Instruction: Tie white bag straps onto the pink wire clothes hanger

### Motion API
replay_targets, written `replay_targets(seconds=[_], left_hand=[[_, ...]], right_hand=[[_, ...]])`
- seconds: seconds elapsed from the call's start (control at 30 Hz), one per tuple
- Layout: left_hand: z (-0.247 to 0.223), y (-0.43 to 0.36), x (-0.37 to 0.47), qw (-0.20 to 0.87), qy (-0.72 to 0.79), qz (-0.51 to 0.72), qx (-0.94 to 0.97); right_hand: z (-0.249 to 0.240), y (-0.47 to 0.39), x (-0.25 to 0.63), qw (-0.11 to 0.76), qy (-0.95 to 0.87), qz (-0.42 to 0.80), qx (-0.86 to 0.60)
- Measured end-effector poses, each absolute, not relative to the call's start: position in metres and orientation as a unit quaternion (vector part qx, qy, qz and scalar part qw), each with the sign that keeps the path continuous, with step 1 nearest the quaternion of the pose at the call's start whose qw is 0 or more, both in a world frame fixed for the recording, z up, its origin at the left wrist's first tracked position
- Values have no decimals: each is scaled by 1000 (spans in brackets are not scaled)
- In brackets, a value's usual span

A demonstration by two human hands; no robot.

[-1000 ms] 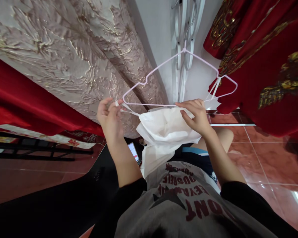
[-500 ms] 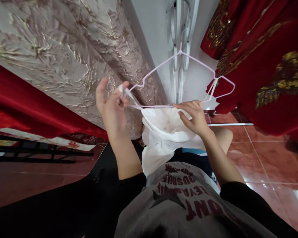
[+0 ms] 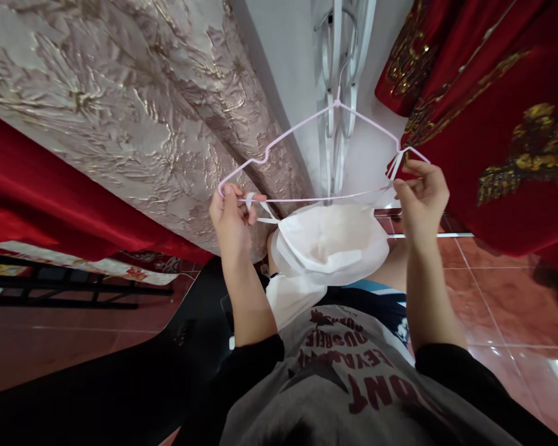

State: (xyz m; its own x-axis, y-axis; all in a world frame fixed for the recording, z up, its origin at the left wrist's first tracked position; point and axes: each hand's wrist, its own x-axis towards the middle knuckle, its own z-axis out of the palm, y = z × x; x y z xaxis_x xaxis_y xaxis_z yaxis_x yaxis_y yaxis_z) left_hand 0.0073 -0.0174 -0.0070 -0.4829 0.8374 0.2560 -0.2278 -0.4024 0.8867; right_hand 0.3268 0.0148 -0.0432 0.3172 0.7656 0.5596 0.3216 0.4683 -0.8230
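A pale pink clothes hanger (image 3: pixel 302 129) stretches between my hands, its metal hook pointing toward the wall. My left hand (image 3: pixel 232 214) is closed on the hanger's left end, and a thin white strap (image 3: pixel 265 212) loops over its fingers. At the opposite end, my right hand (image 3: pixel 423 195) has its fingers curled round the hanger, close to a white strap hung over the right shoulder notch. Below the bottom bar hangs a white garment (image 3: pixel 335 241) by these straps, its lower part over my lap. The palm of my right hand hides the hanger's right corner.
Pinkish embossed fabric (image 3: pixel 167 93) hangs at the left, above red cloth (image 3: pixel 74 192). White hangers (image 3: pixel 328 124) stand against the wall ahead. Red garments with gold decoration (image 3: pixel 483 124) hang at the right. Red floor tiles (image 3: pixel 502 297) and a black rack (image 3: pixel 74 285) are lower down.
My left hand has lowered and closed on the hanger's left end, bringing the strap down. My right hand has moved right from the bottom bar to the hanger's right end.
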Motion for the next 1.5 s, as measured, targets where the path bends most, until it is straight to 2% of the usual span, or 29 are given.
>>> replay_targets(seconds=[0.07,0.13,0.27,0.37,0.43,0.53,0.63,0.83,0.9,0.97,1.17,1.33,1.5], left_hand=[[-9,-15,6,351,412,758,364],[-11,-12,5,334,409,767,364],[-12,-9,5,297,419,771,376],[-10,-7,2,308,428,762,375],[-9,-7,1,317,433,762,363],[-8,-8,3,325,424,768,354],[-9,-9,7,347,408,767,355],[-19,-15,18,398,395,754,343],[-23,-20,16,405,395,750,342],[-26,-24,8,401,398,755,333],[-24,-39,-20,300,415,789,339],[-30,-47,-39,254,479,692,476],[-29,-51,-62,128,573,612,530]], right_hand=[[-29,19,341,586,-573,259,-511],[-9,20,346,553,-585,296,-514],[19,23,348,598,-554,333,-474],[12,35,367,615,-531,418,-406],[-2,43,386,658,-489,434,-375],[-22,43,398,763,-407,349,-362],[-27,28,371,778,-455,251,-353],[-29,7,290,521,-734,212,-381],[-38,9,283,498,-737,192,-414],[-48,11,286,522,-711,176,-437],[-56,6,299,567,-686,142,-433],[-51,3,299,558,-696,145,-428],[-50,1,299,560,-698,159,-417]])
